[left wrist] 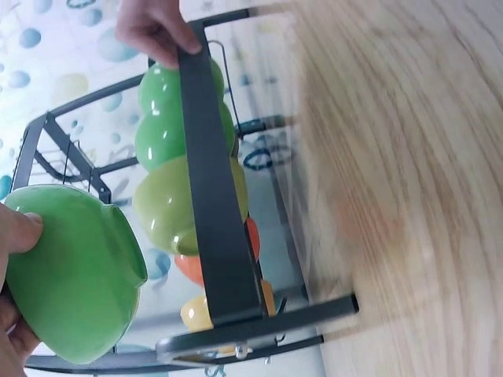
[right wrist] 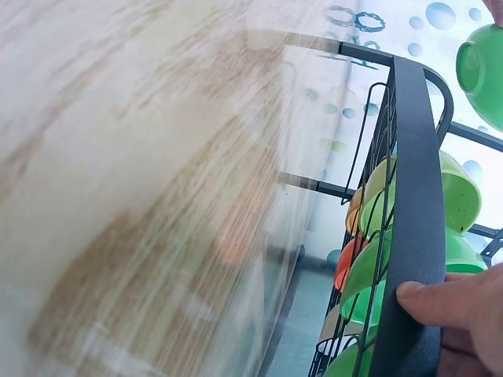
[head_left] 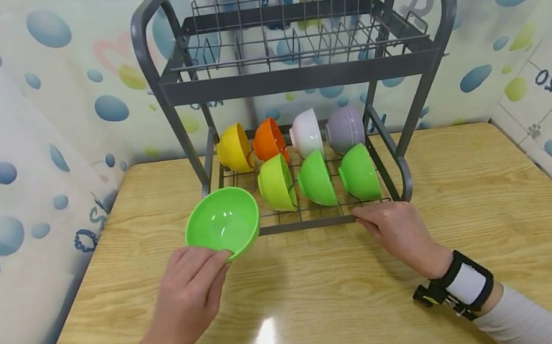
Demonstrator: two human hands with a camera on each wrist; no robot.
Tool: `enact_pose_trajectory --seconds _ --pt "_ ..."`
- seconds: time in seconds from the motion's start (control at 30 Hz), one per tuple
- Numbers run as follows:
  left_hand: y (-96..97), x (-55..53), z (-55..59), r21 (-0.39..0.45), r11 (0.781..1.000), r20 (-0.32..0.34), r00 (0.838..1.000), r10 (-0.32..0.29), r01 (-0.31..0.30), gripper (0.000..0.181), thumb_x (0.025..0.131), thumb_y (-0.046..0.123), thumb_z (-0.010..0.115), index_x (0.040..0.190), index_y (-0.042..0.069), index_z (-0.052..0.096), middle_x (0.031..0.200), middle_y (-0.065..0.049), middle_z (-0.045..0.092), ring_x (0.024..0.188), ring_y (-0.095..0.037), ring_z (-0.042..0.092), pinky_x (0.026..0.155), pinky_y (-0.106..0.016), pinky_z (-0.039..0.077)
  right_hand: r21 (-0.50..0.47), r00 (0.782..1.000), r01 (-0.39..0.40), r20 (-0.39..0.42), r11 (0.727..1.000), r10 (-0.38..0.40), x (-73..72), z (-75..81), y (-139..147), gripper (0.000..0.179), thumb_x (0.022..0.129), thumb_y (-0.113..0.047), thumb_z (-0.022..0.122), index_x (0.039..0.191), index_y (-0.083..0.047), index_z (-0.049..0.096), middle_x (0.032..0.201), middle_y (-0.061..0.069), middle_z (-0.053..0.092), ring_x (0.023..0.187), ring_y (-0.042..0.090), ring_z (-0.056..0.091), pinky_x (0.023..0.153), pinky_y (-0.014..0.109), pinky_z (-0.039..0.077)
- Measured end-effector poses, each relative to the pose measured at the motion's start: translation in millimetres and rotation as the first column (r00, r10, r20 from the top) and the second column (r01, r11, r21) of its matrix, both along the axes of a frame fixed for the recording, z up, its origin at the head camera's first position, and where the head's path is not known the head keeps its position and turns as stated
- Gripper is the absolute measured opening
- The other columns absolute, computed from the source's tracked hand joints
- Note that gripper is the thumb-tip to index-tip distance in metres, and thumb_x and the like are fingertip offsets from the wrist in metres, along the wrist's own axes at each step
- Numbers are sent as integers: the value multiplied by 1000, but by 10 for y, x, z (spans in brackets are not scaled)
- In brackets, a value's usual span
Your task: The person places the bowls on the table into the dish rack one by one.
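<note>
A bright green bowl (head_left: 222, 222) is pinched at its near rim by my left hand (head_left: 187, 296), raised before the left front of the dish rack, its inside facing up. In the left wrist view the bowl (left wrist: 75, 271) shows its outer side and foot. My right hand (head_left: 398, 233) grips the front bar (head_left: 307, 224) of the rack's lower tier near its right end; the right wrist view shows the thumb (right wrist: 424, 302) on that bar. Bowls stand on edge in the lower tier: a yellow-green bowl (head_left: 275, 184) and two green ones in front, yellow, orange, white and purple behind.
The rack's upper tier (head_left: 292, 75) holds only wire dividers. Dark curved handles rise at both sides. The rack stands on a wooden table (head_left: 329, 291), close to a patterned wall covering (head_left: 73, 108) at the back and left.
</note>
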State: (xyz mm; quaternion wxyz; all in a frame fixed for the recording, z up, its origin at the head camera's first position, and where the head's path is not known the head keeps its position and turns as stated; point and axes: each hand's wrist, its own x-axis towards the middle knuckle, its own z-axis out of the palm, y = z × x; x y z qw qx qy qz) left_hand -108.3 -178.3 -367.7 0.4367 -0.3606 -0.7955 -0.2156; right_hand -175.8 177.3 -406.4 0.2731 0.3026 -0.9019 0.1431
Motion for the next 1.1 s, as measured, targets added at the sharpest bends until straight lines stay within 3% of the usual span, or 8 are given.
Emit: enact_pose_trajectory --seconds 0.3,0.6,0.9,1.1 --pt "170 -24 -96 -30 996 -18 996 -89 88 23 97 12 50 91 2 70 84 -4 66 77 -21 62 71 -36 46 8 1000 0 18 1000 0 -6 -7 3 15 80 -8 73 94 -14 75 87 1 75 76 15 70 62 35 57" --pt "275 -29 -140 -83 986 -10 989 -148 146 22 97 12 49 94 2 69 85 -3 66 77 -17 61 72 -33 48 62 998 -50 33 997 49 -27 77 28 12 80 -7 73 90 -15 72 76 -4 71 66 10 66 57 31 53" --pt "353 -27 -153 -103 979 -16 984 -178 175 23 97 11 48 93 3 69 84 -2 66 76 -15 61 74 -31 49 16 986 -165 5 986 164 -2 267 -7 30 78 -11 76 108 -10 71 99 3 75 89 17 71 74 36 58" --pt "388 -27 -183 -137 975 6 984 -177 176 23 97 11 48 93 5 69 84 -1 67 78 -14 61 76 -29 49 36 954 -296 -30 955 297 118 462 -120 50 76 -9 78 124 -9 65 118 6 69 105 19 66 85 34 55"
